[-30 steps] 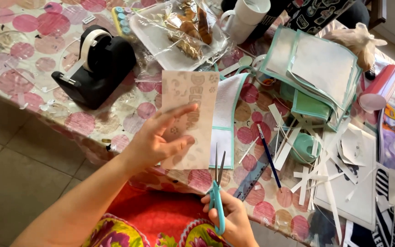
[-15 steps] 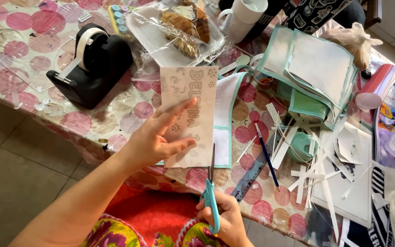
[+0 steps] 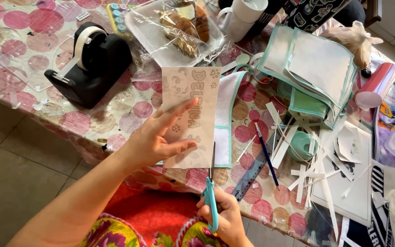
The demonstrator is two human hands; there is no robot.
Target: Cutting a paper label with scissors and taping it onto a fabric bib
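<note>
Left hand (image 3: 156, 139): fingers spread, thumb and fingers pinching a pale patterned paper sheet (image 3: 193, 114) held upright over the table edge. Right hand (image 3: 225, 219): closed around teal-handled scissors (image 3: 211, 192), blades nearly together at the sheet's lower edge. At 11 o'clock, black tape dispenser (image 3: 92, 64), glossy. At 12 o'clock, clear plastic tray (image 3: 161, 41) holding wrapped pastries (image 3: 184, 25).

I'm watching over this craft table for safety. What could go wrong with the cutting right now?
The left hand pinches the card with its thumb close to the scissors blades, so a slip might nick it. The card is held by one side only, so it may flex and the cut wander into the printed pattern. The paper strips lying loose beside the right hand could get brushed off the table.
</note>
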